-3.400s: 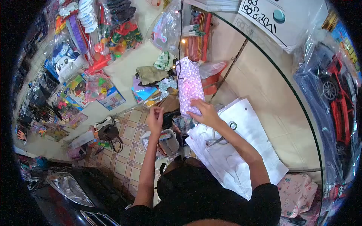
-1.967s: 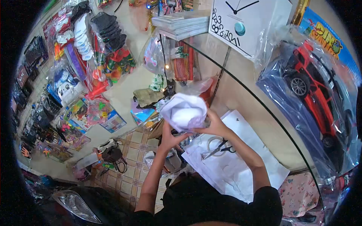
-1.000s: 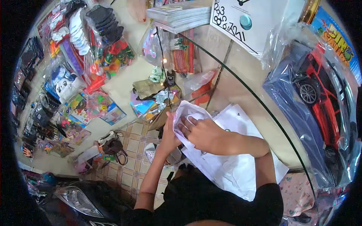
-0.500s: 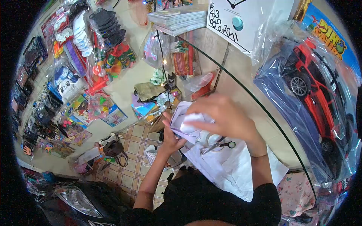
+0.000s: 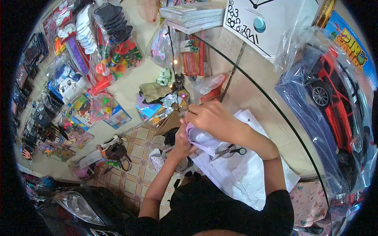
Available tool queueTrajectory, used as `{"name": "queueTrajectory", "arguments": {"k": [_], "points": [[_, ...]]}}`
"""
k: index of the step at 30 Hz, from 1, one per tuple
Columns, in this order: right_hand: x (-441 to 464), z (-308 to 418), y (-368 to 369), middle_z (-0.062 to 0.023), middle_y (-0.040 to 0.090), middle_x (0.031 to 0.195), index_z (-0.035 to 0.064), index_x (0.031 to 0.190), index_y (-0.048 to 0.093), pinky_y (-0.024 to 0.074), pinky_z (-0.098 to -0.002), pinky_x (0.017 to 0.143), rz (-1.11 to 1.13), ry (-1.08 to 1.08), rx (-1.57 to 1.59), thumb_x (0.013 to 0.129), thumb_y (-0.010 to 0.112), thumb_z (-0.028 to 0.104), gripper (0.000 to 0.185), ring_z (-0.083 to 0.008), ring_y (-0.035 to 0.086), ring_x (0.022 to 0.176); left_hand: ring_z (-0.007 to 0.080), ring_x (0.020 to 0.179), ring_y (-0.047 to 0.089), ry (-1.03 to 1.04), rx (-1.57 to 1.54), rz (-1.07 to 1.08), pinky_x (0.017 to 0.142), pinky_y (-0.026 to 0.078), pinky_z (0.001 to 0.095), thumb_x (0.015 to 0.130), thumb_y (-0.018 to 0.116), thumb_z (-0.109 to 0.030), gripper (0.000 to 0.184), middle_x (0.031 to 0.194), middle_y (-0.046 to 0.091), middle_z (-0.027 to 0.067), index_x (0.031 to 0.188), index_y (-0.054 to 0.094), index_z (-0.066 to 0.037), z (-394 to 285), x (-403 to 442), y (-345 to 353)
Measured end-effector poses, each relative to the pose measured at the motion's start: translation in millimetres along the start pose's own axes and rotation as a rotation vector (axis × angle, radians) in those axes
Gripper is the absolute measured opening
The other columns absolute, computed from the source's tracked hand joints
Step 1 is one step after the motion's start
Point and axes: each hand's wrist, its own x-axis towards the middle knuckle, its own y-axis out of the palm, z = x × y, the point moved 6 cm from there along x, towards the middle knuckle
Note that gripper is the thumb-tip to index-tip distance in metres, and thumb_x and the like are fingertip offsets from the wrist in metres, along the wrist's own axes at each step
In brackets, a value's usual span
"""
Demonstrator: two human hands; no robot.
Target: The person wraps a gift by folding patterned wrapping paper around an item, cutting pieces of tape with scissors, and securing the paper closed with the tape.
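My left hand [image 5: 182, 142] is closed around the left side of a folded white and pale lavender paper [image 5: 202, 138]. Curled over its upper edge is my right hand [image 5: 210, 119], fingertips pinched at the corner close to the left fingers; the exact contact is partly hidden. Just below the folded paper, a pair of scissors [image 5: 232, 152] with dark handles lies on a large creased white sheet [image 5: 248, 179].
A glass edge with a dark rim [image 5: 271, 98] curves along the right. Beyond it lies a boxed red toy car [image 5: 334, 106] in clear plastic. A stack of booklets [image 5: 197, 17] and a white clock [image 5: 264, 27] stand behind. Bagged goods [image 5: 114, 59] hang at left.
My right hand has moved left and down from above the paper to its upper left corner, its fingers now pinched. The folded paper is tilted more, and the view has shifted slightly.
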Motion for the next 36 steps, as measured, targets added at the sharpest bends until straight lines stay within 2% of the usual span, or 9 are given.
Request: {"name": "queueTrajectory", "arguments": {"k": [4,7,12,18,22,24,29,31,36], "points": [[-2,-14,-1,-0.0079,0.061,0.081,0.0079,0.086,0.067,0.0496,-0.0398,0.074,-0.122,-0.022,-0.071,0.081,0.06,0.02,0.014,-0.0295,0.064,0.087,0.0515,0.123,0.046,0.016,0.044,-0.021,0.092,0.049,0.0513,0.073,0.08,-0.025,0.126,0.153,0.016,0.0283,0.149,-0.02,-0.032,-9,16,-4],[-3,-22,-8,-0.008,0.063,0.083,0.0058,0.083,0.065,0.0505,-0.0388,0.072,0.03,0.001,-0.02,0.081,0.062,0.018,0.012,-0.0274,0.064,0.079,0.0504,0.122,0.048,0.029,0.05,-0.025,0.09,0.05,0.051,0.073,0.08,-0.026,0.125,0.151,0.023,0.0289,0.149,-0.02,-0.031,-8,19,-4],[-9,-13,-29,-0.0082,0.062,0.08,0.0089,0.085,0.065,0.0475,-0.0395,0.076,-0.247,-0.069,0.146,0.086,0.059,0.03,0.022,-0.0296,0.062,0.082,0.05,0.121,0.049,0.074,0.063,-0.078,0.089,0.051,0.0509,0.075,0.078,-0.028,0.122,0.15,0.026,0.0294,0.149,-0.018,-0.029,-3,16,-4],[-24,24,-40,-0.0065,0.058,0.078,0.0046,0.085,0.063,0.0411,-0.0411,0.083,-0.201,-0.016,0.084,0.081,0.063,0.051,0.047,-0.025,0.061,0.077,0.0517,0.122,0.047,-0.227,-0.134,0.061,0.089,0.051,0.0507,0.076,0.077,-0.033,0.116,0.147,0.025,0.0342,0.152,-0.01,-0.023,50,-11,12],[-38,24,-25,-0.0048,0.056,0.075,0.0024,0.086,0.06,0.0345,-0.0437,0.09,-0.118,0.141,-0.072,0.077,0.066,0.054,0.053,-0.0218,0.06,0.075,0.0527,0.123,0.046,0.045,0.13,-0.152,0.089,0.05,0.0502,0.072,0.079,-0.036,0.118,0.147,0.023,0.0359,0.153,-0.005,-0.02,13,15,-7],[-39,22,-17,-0.005,0.057,0.073,0.0019,0.088,0.059,0.0346,-0.043,0.09,-0.077,0.148,-0.082,0.08,0.065,0.047,0.046,-0.0222,0.061,0.077,0.0531,0.122,0.045,0.118,0.125,-0.208,0.091,0.049,0.0504,0.07,0.08,-0.034,0.12,0.146,0.024,0.0376,0.153,-0.004,-0.017,9,20,-7],[-38,25,-6,-0.0091,0.063,0.074,0.0016,0.092,0.058,0.0343,-0.0431,0.092,0.071,0.098,0.169,0.086,0.06,0.023,0.023,-0.0249,0.064,0.078,0.0516,0.125,0.044,-0.108,0.108,-0.095,0.094,0.047,0.0514,0.074,0.077,-0.04,0.116,0.146,0.025,0.0372,0.152,-0.005,-0.016,8,29,-7],[-38,15,-6,-0.0111,0.065,0.075,0.0028,0.091,0.06,0.0363,-0.0428,0.091,0.073,0.099,0.317,0.086,0.058,0.016,0.014,-0.0267,0.065,0.076,0.0509,0.126,0.043,0.088,0.197,-0.204,0.094,0.047,0.0517,0.074,0.077,-0.04,0.115,0.146,0.024,0.0371,0.153,-0.004,-0.015,-7,33,-12],[-33,-2,-6,-0.011,0.066,0.078,0.0075,0.086,0.064,0.0409,-0.0394,0.089,0.099,-0.003,0.463,0.084,0.06,0.017,0.01,-0.0301,0.064,0.077,0.0504,0.126,0.043,0.133,0.178,-0.206,0.095,0.046,0.052,0.071,0.08,-0.038,0.119,0.148,0.023,0.0353,0.153,-0.004,-0.015,-5,30,-11]]}}
